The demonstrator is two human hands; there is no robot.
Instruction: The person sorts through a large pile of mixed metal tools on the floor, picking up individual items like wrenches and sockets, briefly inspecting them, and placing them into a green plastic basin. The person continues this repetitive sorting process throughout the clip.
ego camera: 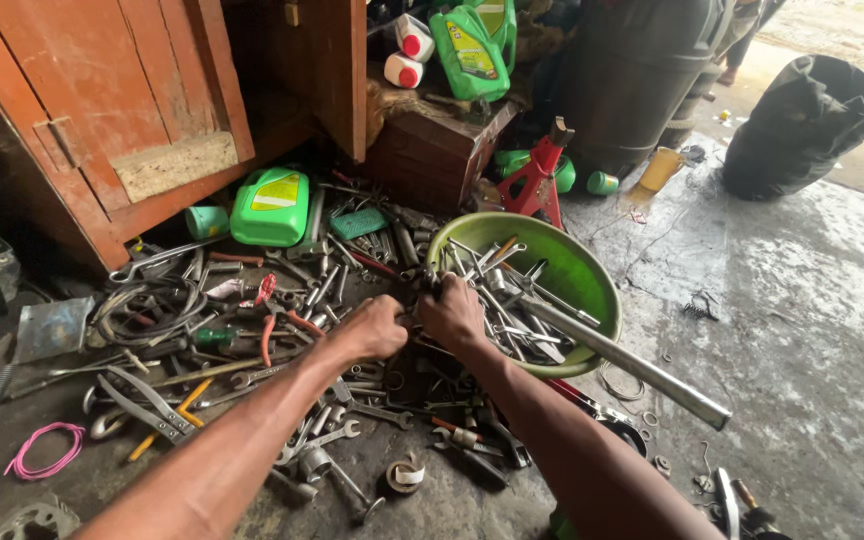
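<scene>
Both my arms reach forward over a heap of metal hand tools [282, 330] on the floor. My left hand [372, 326] and my right hand [452, 312] are closed side by side on a small dark metal tool at the near rim of a green plastic bowl [592, 275]; what it is stays hidden between the fingers. The bowl is full of spanners and sockets, and a long steel pipe [632, 363] sticks out of it to the right.
A red wooden cabinet [102, 110] stands at the back left. Green oil jugs [272, 207], a red jack stand [540, 175], a dark barrel [642, 70] and a black bag [802, 125] lie beyond. A pink wire coil [45, 448] lies near left. Wet concrete floor [812, 330] is on the right.
</scene>
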